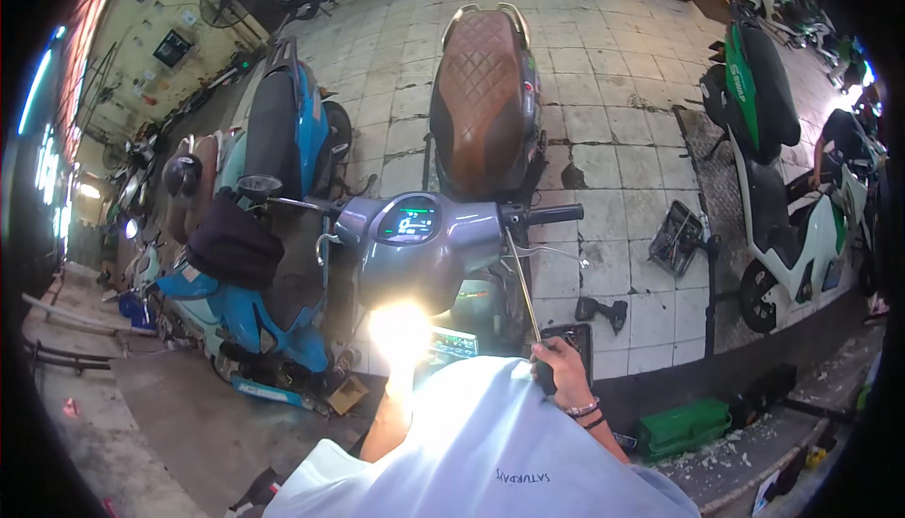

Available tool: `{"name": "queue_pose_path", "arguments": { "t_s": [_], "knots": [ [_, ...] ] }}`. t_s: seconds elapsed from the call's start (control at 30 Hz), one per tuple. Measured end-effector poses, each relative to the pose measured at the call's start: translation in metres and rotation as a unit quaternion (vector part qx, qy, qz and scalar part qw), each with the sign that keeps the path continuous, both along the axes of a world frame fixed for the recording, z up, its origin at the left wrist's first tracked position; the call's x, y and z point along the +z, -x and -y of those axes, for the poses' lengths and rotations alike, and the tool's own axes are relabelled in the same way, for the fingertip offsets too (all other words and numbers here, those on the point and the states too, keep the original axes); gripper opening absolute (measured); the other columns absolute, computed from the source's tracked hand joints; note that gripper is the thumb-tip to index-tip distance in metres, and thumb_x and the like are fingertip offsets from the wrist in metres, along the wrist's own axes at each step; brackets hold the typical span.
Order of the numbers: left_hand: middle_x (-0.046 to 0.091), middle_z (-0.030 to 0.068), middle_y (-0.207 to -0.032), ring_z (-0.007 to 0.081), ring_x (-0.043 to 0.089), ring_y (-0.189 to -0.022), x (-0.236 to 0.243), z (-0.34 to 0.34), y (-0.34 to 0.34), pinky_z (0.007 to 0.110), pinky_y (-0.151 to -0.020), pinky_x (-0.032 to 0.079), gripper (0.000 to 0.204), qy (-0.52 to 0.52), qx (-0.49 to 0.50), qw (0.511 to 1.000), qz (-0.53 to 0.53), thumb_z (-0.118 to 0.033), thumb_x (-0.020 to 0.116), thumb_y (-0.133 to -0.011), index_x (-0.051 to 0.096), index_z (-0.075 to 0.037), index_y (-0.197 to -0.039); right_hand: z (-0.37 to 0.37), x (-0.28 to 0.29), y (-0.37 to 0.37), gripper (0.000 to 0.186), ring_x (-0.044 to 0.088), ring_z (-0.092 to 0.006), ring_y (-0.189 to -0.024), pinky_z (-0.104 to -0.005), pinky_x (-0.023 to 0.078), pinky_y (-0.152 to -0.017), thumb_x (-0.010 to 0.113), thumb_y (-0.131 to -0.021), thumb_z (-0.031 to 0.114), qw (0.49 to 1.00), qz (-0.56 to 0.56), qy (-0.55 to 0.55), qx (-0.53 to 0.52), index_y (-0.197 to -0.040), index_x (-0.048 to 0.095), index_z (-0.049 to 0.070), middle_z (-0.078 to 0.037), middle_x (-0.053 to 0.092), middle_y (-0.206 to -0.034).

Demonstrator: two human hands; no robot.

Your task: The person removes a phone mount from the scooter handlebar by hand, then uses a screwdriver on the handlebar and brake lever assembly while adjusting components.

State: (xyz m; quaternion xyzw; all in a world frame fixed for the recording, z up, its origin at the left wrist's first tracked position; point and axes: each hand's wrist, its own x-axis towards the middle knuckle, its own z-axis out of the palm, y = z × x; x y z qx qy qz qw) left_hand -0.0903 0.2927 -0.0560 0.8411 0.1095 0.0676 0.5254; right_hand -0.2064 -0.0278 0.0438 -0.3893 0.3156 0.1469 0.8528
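Before me stands a grey scooter (429,254) with a lit display (410,222) and a glaring headlight. My right hand (563,372) is closed round the lower end of a long-shafted screwdriver (524,282). Its thin shaft points up toward the scooter's handlebar grip (556,214) and brake lever (542,251); whether the tip touches anything there, I cannot tell. My left hand (403,364) reaches up by the front of the scooter, below the headlight. Glare washes out its fingers and anything in them. Farther back is the scooter's brown quilted seat (481,84).
A blue scooter (273,301) with a dark cover stands close on the left, a white-green one (782,207) on the right. On the tiled floor lie a cordless drill (601,313) and a black tool tray (677,238). A green toolbox (685,426) sits at lower right.
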Motion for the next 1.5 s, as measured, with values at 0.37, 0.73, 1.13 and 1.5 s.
{"name": "queue_pose_path", "arguments": {
  "t_s": [0.37, 0.73, 1.13, 1.5],
  "knots": [
    [0.075, 0.0165, -0.109, 0.0226, 0.071, -0.105, 0.195, 0.001, -0.194, 0.034, -0.092, 0.053, 0.029, -0.142, -0.116, 0.972, 0.148, -0.021, 0.067, -0.100, 0.070, 0.002, -0.117, 0.006, 0.004, -0.005, 0.020, 0.063, -0.0121, -0.068, -0.0272, 0.051, -0.059, 0.066, -0.103, 0.021, 0.999, -0.010, 0.030, 0.018, -0.110, 0.066, 0.003, -0.004, 0.065, -0.083],
    [0.070, 0.0162, -0.129, 0.0288, 0.067, -0.119, 0.131, -0.035, -0.390, 0.042, -0.106, 0.047, 0.050, -0.491, -0.295, 0.717, -0.397, -0.035, 0.055, -0.090, 0.072, -0.004, -0.125, -0.011, 0.022, -0.010, 0.033, 0.061, -0.0105, -0.069, -0.0254, 0.051, -0.059, 0.056, -0.108, 0.029, 0.999, -0.023, 0.047, 0.000, -0.121, 0.068, 0.001, -0.004, 0.065, -0.084],
    [0.068, 0.0139, -0.134, 0.0285, 0.064, -0.123, 0.103, -0.066, -0.441, 0.043, -0.105, 0.048, 0.052, -0.514, -0.315, 0.649, -0.463, -0.036, 0.056, -0.088, 0.069, -0.009, -0.131, -0.029, 0.034, -0.013, 0.031, 0.062, -0.0121, -0.070, -0.0271, 0.052, -0.059, 0.057, -0.107, 0.027, 0.997, -0.037, 0.058, -0.034, -0.118, 0.069, 0.000, -0.005, 0.065, -0.083],
    [0.075, 0.0177, -0.117, 0.0300, 0.073, -0.099, 0.137, -0.084, -0.403, 0.045, -0.090, 0.055, 0.041, -0.441, -0.305, 0.750, -0.388, -0.026, 0.053, -0.089, 0.075, -0.002, -0.113, -0.035, 0.028, -0.013, 0.033, 0.063, -0.0174, -0.068, -0.0317, 0.052, -0.056, 0.055, -0.107, 0.028, 0.995, -0.054, 0.083, -0.022, -0.115, 0.067, 0.000, -0.007, 0.064, -0.080]
  ]
}}
